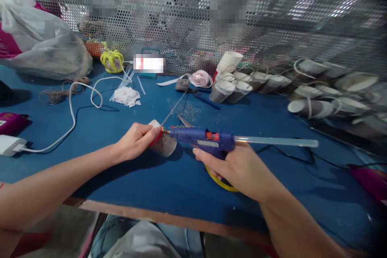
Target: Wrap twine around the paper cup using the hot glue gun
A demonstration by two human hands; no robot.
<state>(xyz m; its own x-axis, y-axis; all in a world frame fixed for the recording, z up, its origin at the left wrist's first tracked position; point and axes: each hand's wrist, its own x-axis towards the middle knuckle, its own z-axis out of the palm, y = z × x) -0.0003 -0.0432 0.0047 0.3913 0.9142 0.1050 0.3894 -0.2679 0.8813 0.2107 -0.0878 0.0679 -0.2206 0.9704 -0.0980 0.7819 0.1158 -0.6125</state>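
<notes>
My left hand (137, 140) is closed around a small paper cup (167, 146), tilted on its side. The cup shows a red band and a greyish end; my fingers hide part of it. A taut grey cord (174, 107) runs from the cup to a ball of grey yarn (182, 85). In my right hand (242, 169) is a blue hot glue gun (198, 138), its nozzle at the cup beside my left fingertips. A clear glue stick (278, 141) juts from its rear. Scissors with a yellow handle (222, 184) lie partly hidden beneath the gun.
Several paper cups with cord handles (335, 96) line the right side, near a stack of white cups (231, 62). A ribbon roll (201, 78), white scraps (127, 96), a white cable (72, 105) and a plastic bag (45, 44) lie about. Perforated metal mesh (181, 20) stands behind.
</notes>
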